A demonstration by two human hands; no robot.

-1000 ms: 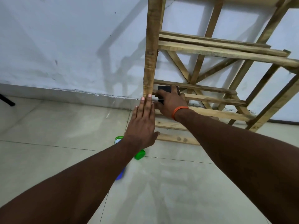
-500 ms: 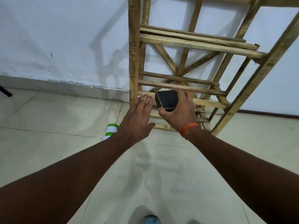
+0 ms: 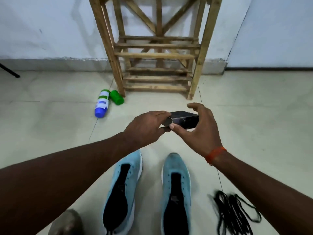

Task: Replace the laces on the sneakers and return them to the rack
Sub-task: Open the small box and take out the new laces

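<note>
Status: both hands are on one item, held in front of me above the floor. My left hand pinches the near-left end of a small black rectangular box. My right hand cups the other end, thumb against the near edge and fingers arched over the top. The forefinger is lifted clear. The box is shut, so I cannot see what is in it.

Task items: the pair of light-blue fabric sneakers stands on the tiled floor directly below the hands, toes pointing away from me. The eyelets I can see look empty. A loose tangle of black laces lies on the floor below and to the right of the right hand. The wooden slatted rack stands against the wall beyond the hands, with nothing visible on its lower shelves.

Other items: a white, green and blue plastic bottle lies beyond the left hand and to its left, touching a green cylindrical cap at the rack's foot.

Assessment: removal looks done and relacing has not begun. I judge that the box holds the replacement laces. The next move is to open it: one hand steadies the body while the other works the end flap, then draws a lace out.
</note>
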